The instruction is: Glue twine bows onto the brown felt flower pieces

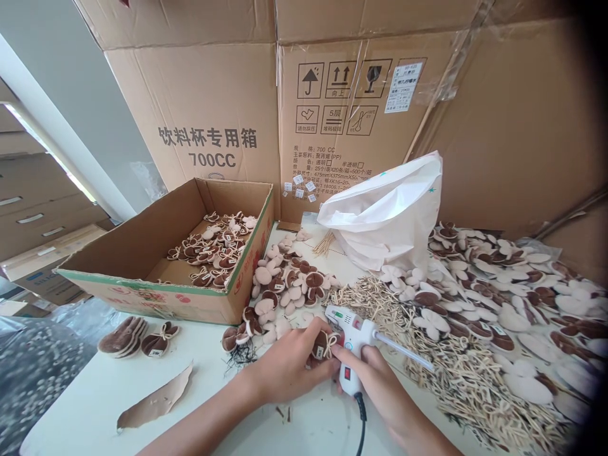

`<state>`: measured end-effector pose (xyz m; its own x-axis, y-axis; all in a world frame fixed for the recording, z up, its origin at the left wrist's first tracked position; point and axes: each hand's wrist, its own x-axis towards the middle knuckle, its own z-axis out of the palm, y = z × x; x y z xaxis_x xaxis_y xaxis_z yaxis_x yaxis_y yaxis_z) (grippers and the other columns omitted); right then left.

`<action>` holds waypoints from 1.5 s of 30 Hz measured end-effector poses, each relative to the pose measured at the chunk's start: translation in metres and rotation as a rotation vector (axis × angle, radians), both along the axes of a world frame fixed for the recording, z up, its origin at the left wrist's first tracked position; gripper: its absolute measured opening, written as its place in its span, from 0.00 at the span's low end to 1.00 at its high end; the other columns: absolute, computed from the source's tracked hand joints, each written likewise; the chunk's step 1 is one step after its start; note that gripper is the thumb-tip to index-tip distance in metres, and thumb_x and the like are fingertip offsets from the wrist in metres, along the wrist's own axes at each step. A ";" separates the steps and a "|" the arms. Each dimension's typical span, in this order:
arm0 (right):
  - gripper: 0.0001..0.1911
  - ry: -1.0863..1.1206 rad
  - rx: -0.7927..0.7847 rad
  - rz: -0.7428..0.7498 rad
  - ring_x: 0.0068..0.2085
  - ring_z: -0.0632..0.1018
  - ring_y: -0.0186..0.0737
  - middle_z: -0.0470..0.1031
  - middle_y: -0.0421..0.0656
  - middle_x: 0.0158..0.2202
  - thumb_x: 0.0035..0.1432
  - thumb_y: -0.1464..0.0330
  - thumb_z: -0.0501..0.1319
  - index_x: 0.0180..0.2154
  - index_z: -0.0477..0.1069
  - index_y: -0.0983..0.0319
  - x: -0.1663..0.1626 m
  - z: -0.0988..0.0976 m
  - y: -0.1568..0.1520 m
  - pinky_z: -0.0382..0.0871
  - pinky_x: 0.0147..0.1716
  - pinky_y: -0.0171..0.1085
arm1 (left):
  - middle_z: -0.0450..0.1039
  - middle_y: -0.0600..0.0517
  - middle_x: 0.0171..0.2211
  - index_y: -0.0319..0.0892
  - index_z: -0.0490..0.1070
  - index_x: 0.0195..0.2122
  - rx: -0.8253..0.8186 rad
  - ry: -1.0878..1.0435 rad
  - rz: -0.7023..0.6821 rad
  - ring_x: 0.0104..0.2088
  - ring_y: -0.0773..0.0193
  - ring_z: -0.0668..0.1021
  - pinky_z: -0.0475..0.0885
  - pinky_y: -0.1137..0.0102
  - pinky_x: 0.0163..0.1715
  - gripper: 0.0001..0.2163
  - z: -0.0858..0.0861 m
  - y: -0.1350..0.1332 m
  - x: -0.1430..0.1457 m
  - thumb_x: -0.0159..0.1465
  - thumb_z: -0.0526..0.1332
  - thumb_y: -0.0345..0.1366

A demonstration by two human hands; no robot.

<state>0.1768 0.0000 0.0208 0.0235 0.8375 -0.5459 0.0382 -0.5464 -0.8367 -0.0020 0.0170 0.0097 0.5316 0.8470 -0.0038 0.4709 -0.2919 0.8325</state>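
White glue gun [352, 320], grasped by right grip [375, 370] | left grip [287, 364] clasping brown bow-tied piece [320, 344] | gun slip could burn left grip

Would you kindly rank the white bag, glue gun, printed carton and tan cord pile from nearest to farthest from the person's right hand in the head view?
1. Glue gun: held in the right hand.
2. Tan cord pile: right of the hand.
3. White bag: beyond the pile.
4. Printed carton: behind the bag.
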 end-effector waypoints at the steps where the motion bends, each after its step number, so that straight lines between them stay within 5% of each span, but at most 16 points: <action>1: 0.08 -0.005 -0.005 0.000 0.24 0.77 0.39 0.75 0.36 0.19 0.61 0.63 0.66 0.34 0.73 0.60 0.000 0.000 0.000 0.70 0.27 0.36 | 0.76 0.56 0.35 0.48 0.62 0.51 -0.001 -0.001 -0.002 0.29 0.63 0.72 0.62 0.69 0.29 0.11 0.000 0.000 0.000 0.69 0.60 0.38; 28: 0.11 -0.019 -0.001 -0.046 0.23 0.77 0.41 0.74 0.38 0.18 0.58 0.61 0.68 0.29 0.73 0.59 -0.004 0.001 -0.001 0.65 0.24 0.37 | 0.75 0.55 0.34 0.47 0.62 0.52 0.025 -0.010 -0.008 0.29 0.62 0.73 0.62 0.70 0.29 0.12 -0.003 -0.002 -0.001 0.68 0.59 0.37; 38: 0.13 0.027 -0.001 -0.020 0.23 0.77 0.43 0.74 0.37 0.18 0.53 0.57 0.69 0.33 0.74 0.60 0.001 -0.018 0.002 0.64 0.20 0.37 | 0.78 0.53 0.36 0.48 0.63 0.53 0.013 0.020 0.001 0.30 0.60 0.76 0.64 0.69 0.29 0.13 -0.002 -0.001 -0.001 0.68 0.60 0.39; 45: 0.13 -0.020 0.024 -0.151 0.20 0.76 0.41 0.75 0.38 0.17 0.54 0.57 0.69 0.33 0.73 0.60 -0.003 -0.022 0.000 0.63 0.21 0.37 | 0.79 0.52 0.38 0.49 0.63 0.54 0.055 0.030 0.010 0.34 0.57 0.79 0.65 0.68 0.31 0.15 -0.004 0.000 -0.002 0.68 0.61 0.40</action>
<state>0.1738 -0.0004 -0.0012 0.1607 0.8366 -0.5237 -0.0256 -0.5269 -0.8495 -0.0042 0.0171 0.0058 0.5238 0.8514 0.0270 0.4985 -0.3320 0.8008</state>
